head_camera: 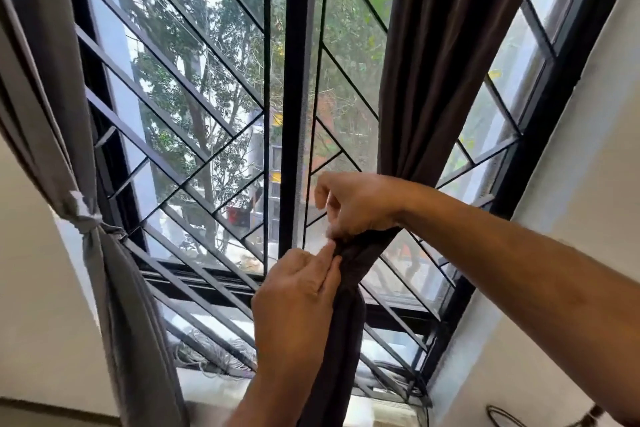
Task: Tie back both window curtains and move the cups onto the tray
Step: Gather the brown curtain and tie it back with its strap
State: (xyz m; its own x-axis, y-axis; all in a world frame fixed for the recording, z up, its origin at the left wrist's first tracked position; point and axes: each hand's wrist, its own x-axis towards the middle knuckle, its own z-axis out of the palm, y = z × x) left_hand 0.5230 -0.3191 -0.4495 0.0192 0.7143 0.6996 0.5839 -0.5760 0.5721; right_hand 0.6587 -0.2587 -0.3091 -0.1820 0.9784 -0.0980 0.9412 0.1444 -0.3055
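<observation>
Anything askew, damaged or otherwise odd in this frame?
One oddity: a tangle of thin pale wires is bunched on the sill behind the black diagonal window grille. The grey left curtain is tied; both hands, left hand and right hand, work at the dark brown right curtain.

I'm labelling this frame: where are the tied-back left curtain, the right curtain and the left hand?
left curtain (90, 222), head view, on its knotted tie.
right curtain (429, 80), head view, on the hanging folds.
left hand (294, 298), head view, on its back.

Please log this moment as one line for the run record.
left curtain: tied | right curtain: gathered, untied | left hand, right hand: gripping it | cups, tray: unseen
</observation>
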